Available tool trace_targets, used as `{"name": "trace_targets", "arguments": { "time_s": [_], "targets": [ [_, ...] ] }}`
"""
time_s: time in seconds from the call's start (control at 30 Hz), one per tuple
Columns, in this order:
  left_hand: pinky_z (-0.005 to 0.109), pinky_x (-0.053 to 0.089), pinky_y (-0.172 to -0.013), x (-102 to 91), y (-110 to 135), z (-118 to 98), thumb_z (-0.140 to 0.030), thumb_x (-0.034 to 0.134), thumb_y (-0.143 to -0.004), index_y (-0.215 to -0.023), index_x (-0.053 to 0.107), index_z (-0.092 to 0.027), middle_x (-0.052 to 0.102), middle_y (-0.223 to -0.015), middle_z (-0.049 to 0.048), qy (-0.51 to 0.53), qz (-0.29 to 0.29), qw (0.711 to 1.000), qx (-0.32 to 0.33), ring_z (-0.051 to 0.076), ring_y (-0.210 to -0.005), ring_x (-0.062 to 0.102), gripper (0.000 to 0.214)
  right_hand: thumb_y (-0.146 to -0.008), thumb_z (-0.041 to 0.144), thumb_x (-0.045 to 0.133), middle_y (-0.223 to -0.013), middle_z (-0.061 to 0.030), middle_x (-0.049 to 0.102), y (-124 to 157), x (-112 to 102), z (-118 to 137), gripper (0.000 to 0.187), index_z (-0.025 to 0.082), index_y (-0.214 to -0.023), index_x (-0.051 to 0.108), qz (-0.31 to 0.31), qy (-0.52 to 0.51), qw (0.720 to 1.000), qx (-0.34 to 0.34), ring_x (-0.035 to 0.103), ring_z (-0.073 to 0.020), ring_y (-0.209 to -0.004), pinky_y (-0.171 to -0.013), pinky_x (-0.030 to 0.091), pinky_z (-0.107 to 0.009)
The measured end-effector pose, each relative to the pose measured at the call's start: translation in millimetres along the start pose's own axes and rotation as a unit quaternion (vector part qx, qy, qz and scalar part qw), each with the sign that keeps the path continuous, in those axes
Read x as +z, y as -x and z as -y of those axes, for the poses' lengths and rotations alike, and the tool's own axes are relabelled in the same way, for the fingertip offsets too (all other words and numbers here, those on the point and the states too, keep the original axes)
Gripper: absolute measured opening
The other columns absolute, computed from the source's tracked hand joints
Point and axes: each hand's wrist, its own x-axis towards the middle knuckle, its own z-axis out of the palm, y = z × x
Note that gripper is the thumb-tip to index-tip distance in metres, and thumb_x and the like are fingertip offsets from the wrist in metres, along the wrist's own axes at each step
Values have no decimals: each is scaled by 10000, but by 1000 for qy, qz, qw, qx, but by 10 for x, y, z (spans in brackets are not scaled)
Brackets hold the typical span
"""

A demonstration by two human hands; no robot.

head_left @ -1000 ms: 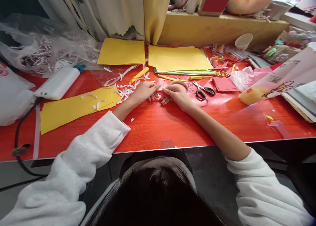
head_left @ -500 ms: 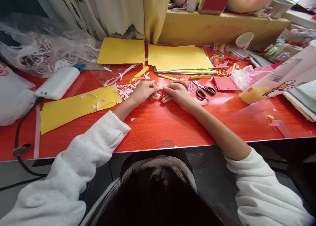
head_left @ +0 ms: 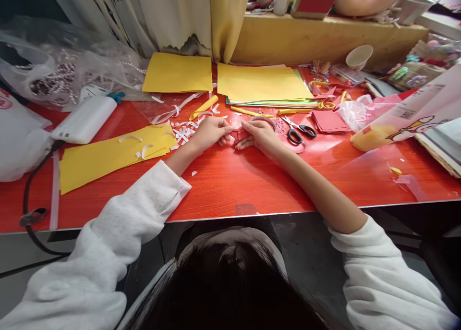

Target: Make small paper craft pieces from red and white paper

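Note:
Between my hands is a small piece of red paper (head_left: 238, 134), partly covered by the fingers. My left hand (head_left: 212, 132) pinches its left side between thumb and forefinger. On the other side my right hand (head_left: 260, 137) grips it with closed fingertips. A roll of tape (head_left: 265, 120) lies just behind the right hand. Black-handled scissors (head_left: 297, 130) rest to the right of that hand, beside a stack of red paper squares (head_left: 329, 121). White paper scraps (head_left: 184, 132) are scattered to the left of my left hand.
Yellow paper strips (head_left: 111, 157) lie at left near a white power bank (head_left: 86, 119) with a cable. Yellow sheets (head_left: 262, 82) are stacked at the back. A rolled yellow paper (head_left: 203, 107) lies before them. At right lean a printed clear bag (head_left: 406, 114) and a white cup (head_left: 359, 57).
The fingertips have drawn slightly apart, and more of the red paper shows between them. Both hands keep hold of it. The view has shifted very slightly.

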Motion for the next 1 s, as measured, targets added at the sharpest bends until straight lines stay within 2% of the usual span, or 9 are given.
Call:
{"name": "trace_targets", "arguments": {
  "time_s": [0.13, 0.23, 0.33, 0.53, 0.83, 1.0],
  "targets": [
    [182, 449, -454, -5, -21, 16, -231, 611, -821, -654, 579, -119, 611, -549, 4, -2, -2, 1000, 3, 77, -435, 548, 204, -737, 428, 718, -569, -18, 620, -3, 0, -7, 336, 175, -670, 506, 1, 12, 1000, -14, 669, -170, -530, -482, 555, -245],
    [185, 452, -447, -5, -32, 8, -288, 572, -857, -643, 562, -121, 612, -560, 9, 14, -6, 1000, -12, 80, -428, 549, 272, -799, 375, 671, -548, -23, 630, 14, 27, -23, 310, 183, -638, 488, -22, 36, 999, -35, 653, -158, -494, -455, 531, -233],
    [171, 446, -436, -3, -32, -4, -276, 569, -862, -637, 542, -122, 604, -549, 1, 30, -9, 999, -27, 71, -419, 543, 274, -824, 384, 638, -544, -33, 645, 22, 36, -28, 310, 186, -633, 496, -31, 68, 996, -43, 645, -168, -473, -433, 517, -245],
    [148, 427, -421, 14, -29, 8, -211, 563, -860, -651, 544, -117, 582, -530, -14, 31, -13, 999, -11, 57, -419, 535, 230, -737, 499, 690, -668, -72, 702, 17, -28, 15, 354, 161, -693, 596, 72, 108, 991, -21, 689, -188, -602, -548, 570, -258],
    [156, 418, -434, 29, -40, 49, -288, 621, -821, -657, 544, -125, 555, -522, -19, 61, -27, 998, 9, 60, -430, 509, 244, -716, 434, 733, -694, -49, 705, 64, -14, 91, 295, 164, -695, 616, 93, 151, 984, -8, 667, -154, -610, -586, 568, -249],
    [144, 388, -447, 23, -38, 58, -329, 685, -761, -637, 550, -126, 531, -519, -34, 67, -23, 996, 62, 48, -457, 490, 274, -783, 481, 651, -753, -53, 713, 73, -31, 82, 325, 156, -770, 654, 115, 151, 982, -25, 682, -151, -693, -633, 568, -221]
  ]
}}
